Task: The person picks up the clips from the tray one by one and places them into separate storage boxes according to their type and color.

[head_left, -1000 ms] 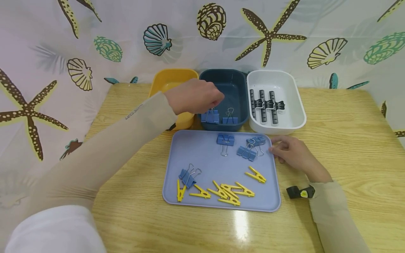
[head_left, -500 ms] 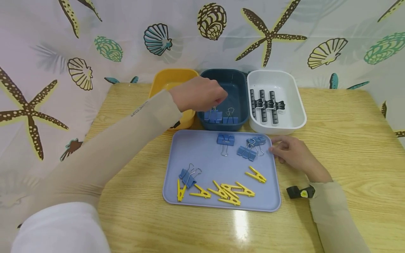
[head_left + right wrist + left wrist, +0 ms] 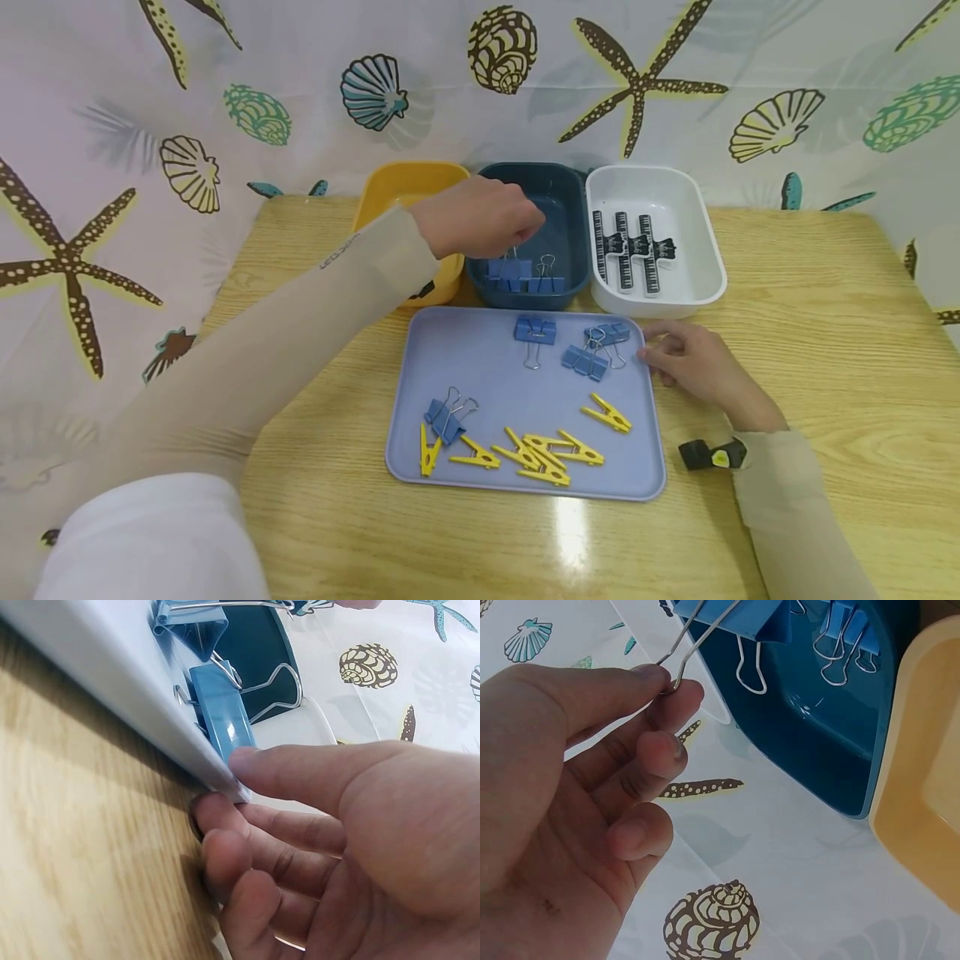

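Observation:
My left hand reaches over the dark blue bin. In the left wrist view, thumb and index finger pinch the wire handles of a blue binder clip, its body hanging below the fingertips. Another blue binder clip is in that bin; part of the bin is hidden by the hand. My right hand grips the right rim of the lilac tray, thumb above and fingers below in the right wrist view. Near that thumb lies a blue binder clip on the tray.
Several yellow clothespins lie along the tray's front, near one binder clip. Another binder clip lies at the tray's back. A yellow bin stands left of the blue one; a white bin with three black-and-white clips stands right.
My left hand has shifted slightly right, carrying the binder clip closer to the other one in the blue bin. The right hand and tray have stayed put.

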Demonstrator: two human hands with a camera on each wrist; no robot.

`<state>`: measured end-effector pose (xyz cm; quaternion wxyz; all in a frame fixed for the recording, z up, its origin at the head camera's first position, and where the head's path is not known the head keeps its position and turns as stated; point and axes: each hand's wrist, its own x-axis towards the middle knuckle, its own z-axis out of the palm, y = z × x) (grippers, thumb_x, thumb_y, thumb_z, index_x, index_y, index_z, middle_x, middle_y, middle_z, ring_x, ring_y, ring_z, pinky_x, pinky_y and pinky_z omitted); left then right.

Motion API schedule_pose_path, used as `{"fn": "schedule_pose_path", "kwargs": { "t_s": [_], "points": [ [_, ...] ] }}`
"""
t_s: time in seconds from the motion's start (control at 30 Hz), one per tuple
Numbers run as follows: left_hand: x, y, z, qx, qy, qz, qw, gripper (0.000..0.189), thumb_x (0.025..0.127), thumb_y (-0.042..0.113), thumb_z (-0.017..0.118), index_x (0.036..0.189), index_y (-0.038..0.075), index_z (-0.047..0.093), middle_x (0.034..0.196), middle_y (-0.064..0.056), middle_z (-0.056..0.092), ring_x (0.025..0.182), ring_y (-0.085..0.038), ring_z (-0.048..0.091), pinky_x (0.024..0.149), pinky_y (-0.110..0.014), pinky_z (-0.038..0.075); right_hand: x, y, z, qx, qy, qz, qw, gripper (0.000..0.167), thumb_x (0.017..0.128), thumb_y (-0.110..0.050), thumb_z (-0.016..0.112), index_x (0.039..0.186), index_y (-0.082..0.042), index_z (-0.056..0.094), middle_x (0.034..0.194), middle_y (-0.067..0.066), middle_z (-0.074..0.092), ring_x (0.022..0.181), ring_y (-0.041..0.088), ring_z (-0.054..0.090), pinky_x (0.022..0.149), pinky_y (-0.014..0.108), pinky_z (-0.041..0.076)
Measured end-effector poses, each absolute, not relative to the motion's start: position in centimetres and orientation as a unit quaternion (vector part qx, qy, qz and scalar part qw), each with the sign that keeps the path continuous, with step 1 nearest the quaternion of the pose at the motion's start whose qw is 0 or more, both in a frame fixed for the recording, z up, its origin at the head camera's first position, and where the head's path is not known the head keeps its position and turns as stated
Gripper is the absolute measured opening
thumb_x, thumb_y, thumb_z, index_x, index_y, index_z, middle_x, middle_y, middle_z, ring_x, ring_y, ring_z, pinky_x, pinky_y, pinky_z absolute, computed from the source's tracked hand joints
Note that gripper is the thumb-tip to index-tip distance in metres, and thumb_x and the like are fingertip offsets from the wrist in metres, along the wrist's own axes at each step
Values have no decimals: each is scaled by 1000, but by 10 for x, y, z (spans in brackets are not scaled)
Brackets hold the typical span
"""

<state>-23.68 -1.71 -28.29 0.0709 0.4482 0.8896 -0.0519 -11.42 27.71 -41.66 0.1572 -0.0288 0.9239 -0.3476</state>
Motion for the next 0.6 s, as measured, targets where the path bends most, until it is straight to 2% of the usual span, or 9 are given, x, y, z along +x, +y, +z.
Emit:
{"fn": "schedule_pose_path", "kwargs": {
  "t_s": [0.6],
  "points": [
    [-244, -6, -285, 444, 889, -76, 80, 16, 98, 15, 49, 96, 13, 64, 80, -1, 58, 71, -19, 55, 68, -27, 46, -114, 277, -416, -27, 924, -348, 158, 41, 93, -20, 62, 127, 2, 55, 74, 5, 67, 60, 12, 56, 56, 24, 44]
  ]
}}
